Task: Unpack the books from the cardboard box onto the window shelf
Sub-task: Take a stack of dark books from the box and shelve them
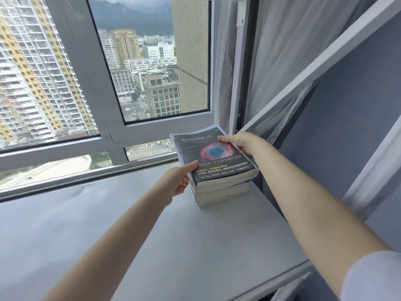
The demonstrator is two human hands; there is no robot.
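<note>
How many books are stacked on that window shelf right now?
3, as far as the edges show: the dark-covered top book, held by both hands, and two books under it, middle and bottom. Thinner ones may be hidden.

Bright, flat daylight pours in through the window [149, 61] — shadows on the sill [108, 224] are soft. Wide-angle bend tilts the frame edges, city outside looks a bit hazy.

Both hands, left [176, 181] and right [240, 142], hold a dark book [214, 158] atop the stack [221, 192].
</note>
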